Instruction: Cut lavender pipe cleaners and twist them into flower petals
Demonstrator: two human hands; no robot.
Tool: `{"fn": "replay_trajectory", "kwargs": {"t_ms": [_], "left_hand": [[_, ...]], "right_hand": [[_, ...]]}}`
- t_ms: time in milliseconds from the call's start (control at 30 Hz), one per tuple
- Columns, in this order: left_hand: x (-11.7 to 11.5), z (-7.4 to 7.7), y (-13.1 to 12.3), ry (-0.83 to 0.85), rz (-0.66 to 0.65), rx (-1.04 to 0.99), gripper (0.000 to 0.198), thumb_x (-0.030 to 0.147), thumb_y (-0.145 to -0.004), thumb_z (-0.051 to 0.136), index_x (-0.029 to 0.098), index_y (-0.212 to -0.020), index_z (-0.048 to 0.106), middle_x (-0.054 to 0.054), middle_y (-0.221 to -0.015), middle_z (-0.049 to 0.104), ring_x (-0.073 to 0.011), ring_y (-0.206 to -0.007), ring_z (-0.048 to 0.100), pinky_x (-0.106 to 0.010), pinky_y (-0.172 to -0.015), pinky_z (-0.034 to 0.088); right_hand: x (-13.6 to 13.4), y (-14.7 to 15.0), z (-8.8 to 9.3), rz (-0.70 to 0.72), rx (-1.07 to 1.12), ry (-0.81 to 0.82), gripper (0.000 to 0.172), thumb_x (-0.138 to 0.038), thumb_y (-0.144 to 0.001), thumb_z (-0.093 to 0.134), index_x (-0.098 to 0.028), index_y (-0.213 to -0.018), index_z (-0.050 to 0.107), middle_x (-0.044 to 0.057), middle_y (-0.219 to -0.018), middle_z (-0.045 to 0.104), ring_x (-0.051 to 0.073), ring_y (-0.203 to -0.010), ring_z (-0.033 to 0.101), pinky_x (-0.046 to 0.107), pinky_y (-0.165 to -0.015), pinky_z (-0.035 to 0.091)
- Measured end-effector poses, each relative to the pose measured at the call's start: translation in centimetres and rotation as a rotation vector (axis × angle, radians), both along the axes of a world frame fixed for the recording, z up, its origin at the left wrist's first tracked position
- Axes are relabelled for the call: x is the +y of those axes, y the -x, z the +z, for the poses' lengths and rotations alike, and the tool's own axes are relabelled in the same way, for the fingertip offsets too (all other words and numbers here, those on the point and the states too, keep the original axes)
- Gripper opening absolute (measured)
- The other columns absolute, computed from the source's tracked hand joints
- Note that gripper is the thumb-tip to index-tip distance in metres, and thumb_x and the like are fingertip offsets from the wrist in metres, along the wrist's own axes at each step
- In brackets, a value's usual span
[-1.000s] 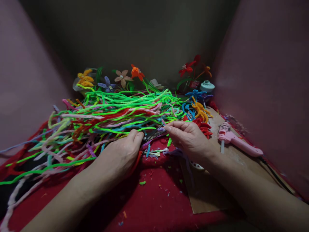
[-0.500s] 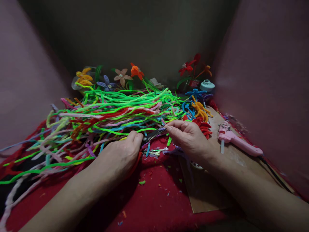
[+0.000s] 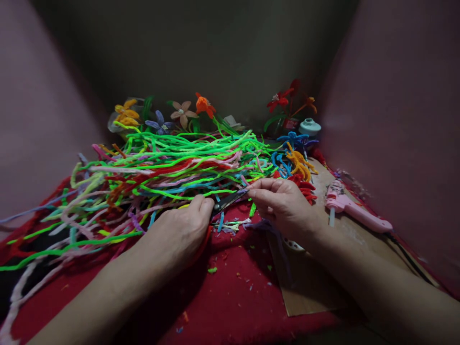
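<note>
My left hand [image 3: 187, 223] is closed on the handles of dark scissors [image 3: 230, 200], whose blades point right and slightly up. Fingertips of my right hand [image 3: 278, 199] are pinched at the blade tips, round a small purple fuzzy piece [image 3: 243, 190]. The exact grip is too small to make out. Just beyond both hands spreads a large heap of fuzzy stems [image 3: 187, 165], mostly bright green, with pink, red and blue ones. Short cut stems [image 3: 233, 225] and a purple stem [image 3: 271, 227] lie on the red cloth [image 3: 230, 287] beneath the hands.
On the right, a pink glue gun [image 3: 354, 211] rests on a brown board [image 3: 309, 282]. Fuzzy flowers [image 3: 183, 114] stand along the back, with a pale blue lid-like item [image 3: 309, 127]. Red and orange pieces [image 3: 300, 165] lie beyond my right hand. Small scraps dot the cloth.
The whole view has shifted very slightly. Both hands keep nearly the same pose around the scissors, with only a slight change in the right fingers.
</note>
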State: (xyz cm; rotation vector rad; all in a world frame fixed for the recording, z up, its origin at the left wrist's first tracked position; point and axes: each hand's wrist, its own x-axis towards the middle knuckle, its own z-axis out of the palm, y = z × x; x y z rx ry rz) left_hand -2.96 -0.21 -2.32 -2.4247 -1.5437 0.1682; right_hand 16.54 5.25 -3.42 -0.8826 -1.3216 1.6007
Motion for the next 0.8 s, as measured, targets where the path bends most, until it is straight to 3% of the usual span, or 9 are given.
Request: {"fn": "replay_trajectory", "kwargs": {"t_ms": [233, 467, 700, 800], "left_hand": [[-0.26, -0.40, -0.61, -0.023, 0.037, 0.034, 0.038, 0.003, -0.078, 0.032, 0.010, -0.107, 0.055, -0.015, -0.095, 0.062, -0.0202, -0.065, 0.064, -0.029, -0.052, 0.048], [-0.54, -0.25, -0.96, -0.015, 0.025, 0.034, 0.038, 0.003, -0.078, 0.029, 0.008, -0.102, 0.058, -0.016, -0.089, 0.063, -0.0234, -0.058, 0.063, -0.032, -0.046, 0.046], [-0.58, -0.17, -1.00, 0.028, 0.015, 0.019, 0.032, 0.009, -0.078, 0.037, 0.009, -0.103, 0.057, -0.017, -0.093, 0.063, -0.0245, -0.061, 0.064, -0.034, -0.050, 0.049], [-0.55, -0.33, -0.71, 0.072, 0.045, -0.091, 0.028, 0.013, -0.077, 0.043, 0.011, -0.102, 0.056, -0.015, -0.093, 0.063, -0.0251, -0.067, 0.065, -0.035, -0.057, 0.050]], "right_hand": [[-0.08, -0.01, -0.10, -0.056, -0.066, 0.010, 0.016, -0.027, -0.070, 0.063, -0.017, -0.061, 0.054, -0.009, -0.046, 0.034, 0.005, -0.041, 0.022, 0.025, -0.042, 0.013], [-0.08, 0.20, 0.18, -0.070, -0.067, 0.063, 0.014, -0.022, -0.067, 0.063, -0.017, -0.058, 0.052, -0.009, -0.044, 0.032, 0.005, -0.041, 0.020, 0.026, -0.042, 0.011], [-0.08, 0.12, -0.03, -0.084, -0.072, 0.018, 0.014, -0.023, -0.070, 0.062, -0.016, -0.061, 0.055, -0.009, -0.045, 0.033, 0.005, -0.041, 0.021, 0.026, -0.042, 0.013], [-0.08, 0.09, -0.12, -0.089, -0.076, -0.034, 0.014, -0.025, -0.072, 0.062, -0.016, -0.063, 0.056, -0.008, -0.046, 0.034, 0.005, -0.042, 0.022, 0.025, -0.042, 0.015]]}}
